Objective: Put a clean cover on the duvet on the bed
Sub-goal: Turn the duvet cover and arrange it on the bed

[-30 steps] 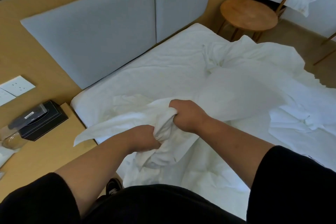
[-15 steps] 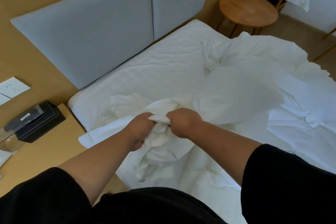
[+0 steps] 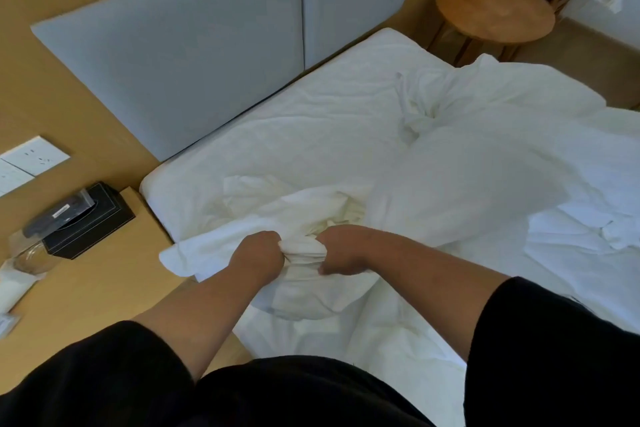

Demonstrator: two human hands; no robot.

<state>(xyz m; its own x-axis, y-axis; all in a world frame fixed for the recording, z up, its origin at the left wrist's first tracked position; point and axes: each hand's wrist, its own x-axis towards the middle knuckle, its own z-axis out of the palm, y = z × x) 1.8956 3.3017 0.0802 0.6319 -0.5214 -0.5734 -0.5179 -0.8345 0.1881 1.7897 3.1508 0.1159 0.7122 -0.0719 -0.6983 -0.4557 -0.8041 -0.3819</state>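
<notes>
The white cover (image 3: 304, 253) is bunched into a thick twist at the near left corner of the bed (image 3: 277, 135), at about seven o'clock from the middle of the mattress, and both hands grip it side by side. The left hand (image 3: 258, 255) is closed in a fist round the left end of the twist, knuckles up, forearm running back toward seven o'clock; the right hand (image 3: 341, 250) is closed round the right end, thumb tucked under at the lower edge, forearm running back toward four o'clock. The fists are just beside each other with a short band of cloth stretched between them. That band lies roughly nine to three o'clock; a loose flap of the cover trails out toward nine o'clock over the bedside shelf (image 3: 86, 288), and more hangs in folds below the hands. The duvet (image 3: 485, 156) lies heaped and crumpled over the right half of the bed, from two to four o'clock. On the shelf, at nine o'clock, a black tissue box (image 3: 86, 222) stands with a dark wrapped packet lying on its top. Beyond the bed stands a grey padded headboard (image 3: 207, 45), and at one o'clock a round wooden table (image 3: 495, 7).
</notes>
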